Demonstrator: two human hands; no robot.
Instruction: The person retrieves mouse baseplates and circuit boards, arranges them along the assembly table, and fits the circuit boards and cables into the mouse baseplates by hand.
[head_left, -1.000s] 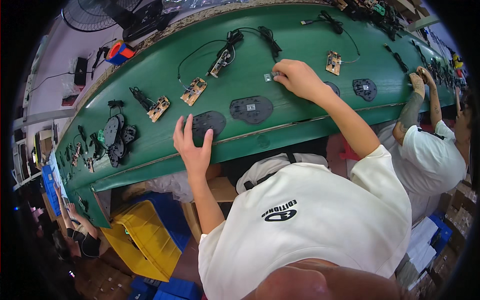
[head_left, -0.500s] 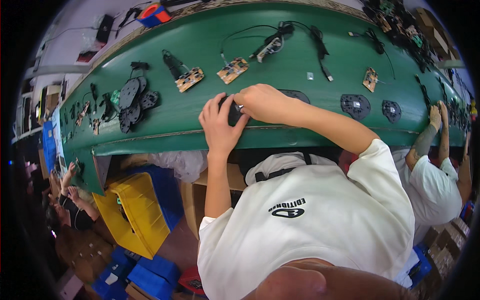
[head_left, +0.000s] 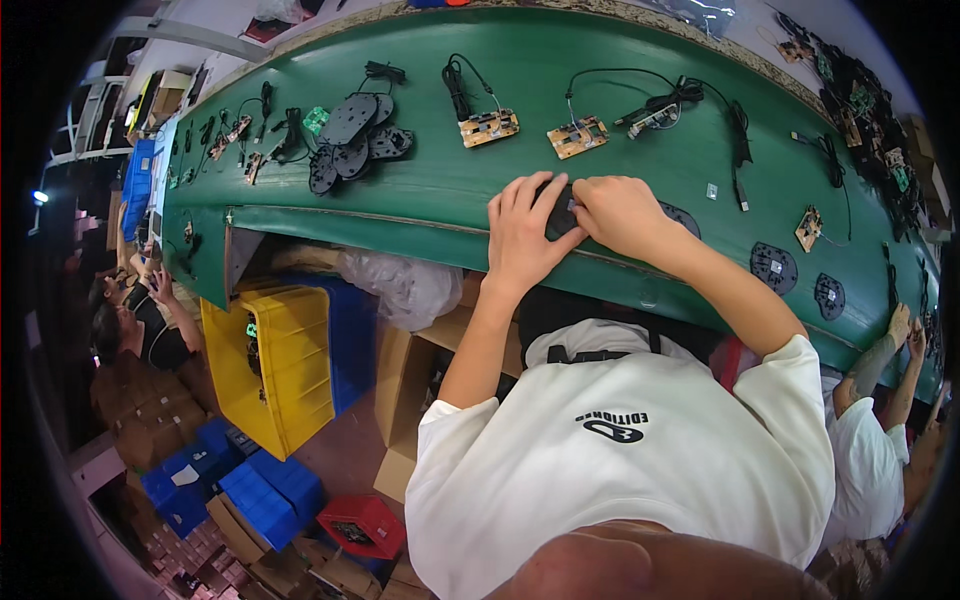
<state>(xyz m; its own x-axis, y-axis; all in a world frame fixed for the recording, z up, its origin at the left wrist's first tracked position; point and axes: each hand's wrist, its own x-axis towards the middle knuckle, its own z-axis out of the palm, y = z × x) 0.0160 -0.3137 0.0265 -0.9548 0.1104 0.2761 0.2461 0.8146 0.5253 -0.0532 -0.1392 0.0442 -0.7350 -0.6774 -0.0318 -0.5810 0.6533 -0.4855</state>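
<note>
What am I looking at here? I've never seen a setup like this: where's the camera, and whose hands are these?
There is no machine: a person works bare-handed, filmed by a downward-looking fisheye camera on their head, so straight edges bend. On the green work surface lie circuit boards with black cables and a pile of dark parts. The left hand spreads its fingers at a black plate; the right hand bends over it, hiding whatever its fingertips may hold.
</note>
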